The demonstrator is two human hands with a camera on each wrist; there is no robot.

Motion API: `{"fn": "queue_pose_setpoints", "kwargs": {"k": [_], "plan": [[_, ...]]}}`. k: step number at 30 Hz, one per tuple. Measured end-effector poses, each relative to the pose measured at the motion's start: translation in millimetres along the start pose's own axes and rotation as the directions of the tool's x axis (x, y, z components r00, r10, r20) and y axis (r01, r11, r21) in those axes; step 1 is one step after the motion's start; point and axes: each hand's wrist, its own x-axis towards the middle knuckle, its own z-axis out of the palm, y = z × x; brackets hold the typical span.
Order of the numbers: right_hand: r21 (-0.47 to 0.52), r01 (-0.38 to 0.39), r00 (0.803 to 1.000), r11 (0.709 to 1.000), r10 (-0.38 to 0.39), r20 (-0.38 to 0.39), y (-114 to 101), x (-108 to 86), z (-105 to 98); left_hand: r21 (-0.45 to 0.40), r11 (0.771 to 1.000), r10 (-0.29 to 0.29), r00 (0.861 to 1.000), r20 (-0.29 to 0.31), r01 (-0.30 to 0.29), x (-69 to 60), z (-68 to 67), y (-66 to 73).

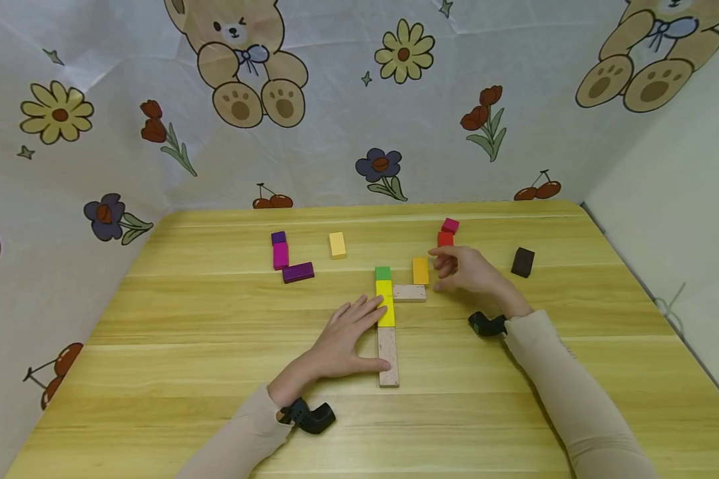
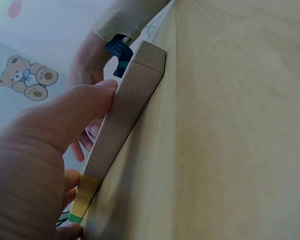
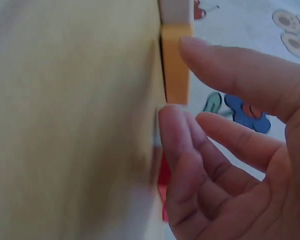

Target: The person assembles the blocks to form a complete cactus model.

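A column of blocks stands mid-table in the head view: a green block [image 1: 383, 273], yellow blocks [image 1: 387, 317] and a plain wooden block [image 1: 388, 356]. My left hand [image 1: 338, 342] rests along its left side, fingertips at the yellow part and thumb touching the plain wooden block, also in the left wrist view [image 2: 125, 115]. A second plain wooden block [image 1: 409, 293] juts right from the column, with an orange block [image 1: 420, 271] above its right end. Beside the orange block is my right hand [image 1: 470, 273], fingers loosely bent, holding nothing; its thumb tip overlaps that block [image 3: 175, 75] in the right wrist view.
Behind the right hand lie a red block [image 1: 445, 238] and a pink block [image 1: 450, 225]. A dark brown block [image 1: 522, 262] lies farther right. To the left are a pale yellow block [image 1: 337, 245], a magenta block [image 1: 280, 255] and two purple blocks [image 1: 298, 272].
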Motion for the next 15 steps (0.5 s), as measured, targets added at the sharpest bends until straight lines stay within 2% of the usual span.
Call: {"fn": "queue_pose_setpoints", "kwargs": {"k": [7, 15], "plan": [[-0.034, -0.105, 0.988, 0.994, 0.100, -0.117, 8.2, 5.1, -23.6, -0.005, 1.000, -0.002, 1.000, 0.003, 0.002, -0.2, -2.0, 1.3], [0.005, -0.134, 0.985, 0.991, 0.134, -0.110, 24.6, 21.2, -30.8, 0.006, 1.000, -0.005, 1.000, 0.008, 0.005, 0.2, -0.1, 0.5]]}}
